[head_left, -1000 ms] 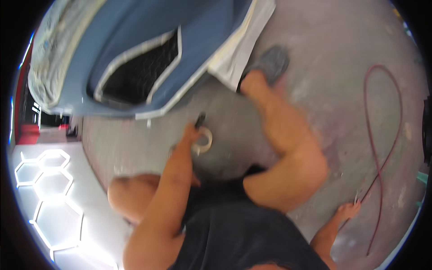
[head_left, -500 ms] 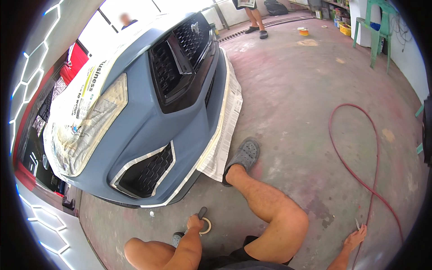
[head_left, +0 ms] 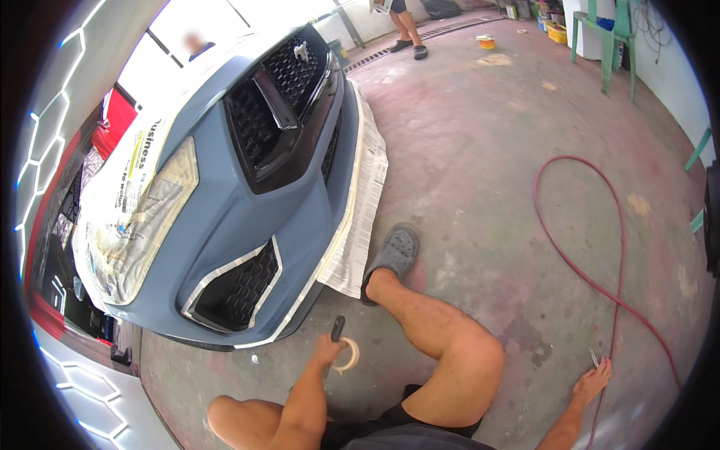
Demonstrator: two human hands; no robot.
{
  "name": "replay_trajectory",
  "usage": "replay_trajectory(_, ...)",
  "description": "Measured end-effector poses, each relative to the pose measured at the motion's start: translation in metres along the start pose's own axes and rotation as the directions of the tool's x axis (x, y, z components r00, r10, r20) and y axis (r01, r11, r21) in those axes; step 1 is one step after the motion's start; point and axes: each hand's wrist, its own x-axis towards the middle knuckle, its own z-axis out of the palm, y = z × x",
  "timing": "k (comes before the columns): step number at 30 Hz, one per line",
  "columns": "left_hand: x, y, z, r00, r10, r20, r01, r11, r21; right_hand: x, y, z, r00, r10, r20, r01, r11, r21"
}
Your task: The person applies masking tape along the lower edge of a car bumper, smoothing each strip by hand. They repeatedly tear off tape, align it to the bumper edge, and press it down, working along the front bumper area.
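Note:
My left hand [head_left: 325, 349] is closed around a dark grey stick-like tool [head_left: 338, 328], whose kind I cannot make out. A roll of masking tape [head_left: 352, 355] hangs at the same hand's right side. Low on the right, my right hand [head_left: 592, 380] reaches down close to the floor beside a red hose. Its fingers are together at a slim, pointed, silvery tool [head_left: 594, 358], too small to name. In front of me stands a blue-grey car bumper [head_left: 232, 217] with a tape-edged black mesh vent [head_left: 238, 289].
Newspaper [head_left: 358, 225] is taped along the bumper's lower edge, and more masks the headlight [head_left: 161, 214]. The red hose [head_left: 568, 260] loops across the floor on the right. A green chair [head_left: 604, 37] and a standing person [head_left: 405, 34] are at the back.
The view has shifted slightly, so the car and floor sit a little further left. My left hand has risen a little with the tape and dark tool. My right hand stays low by the hose.

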Motion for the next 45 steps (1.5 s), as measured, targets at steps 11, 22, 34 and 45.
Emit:
replay_trajectory(11,-0.005,0.142,-0.018,0.977,0.211,0.029,-0.164,0.831,-0.531,0.003,-0.009,-0.005,1.0,0.015,0.019,-0.014,1.0,-0.023)
replay_trajectory(22,-0.011,0.433,-0.057,0.677,0.732,0.078,-0.645,0.641,-0.417,-0.009,-0.025,-0.009,1.0,-0.026,-0.017,0.026,1.0,0.016)
replay_trajectory(34,-0.028,0.421,-0.08,0.75,0.66,0.044,-0.606,0.712,-0.354,-0.003,-0.021,-0.028,0.987,-0.16,-0.013,0.161,0.985,0.07)
replay_trajectory(45,-0.012,0.538,-0.089,0.805,0.586,0.092,-0.593,0.8,0.097,-0.006,-0.023,-0.034,0.991,-0.111,0.077,0.103,0.989,0.104)
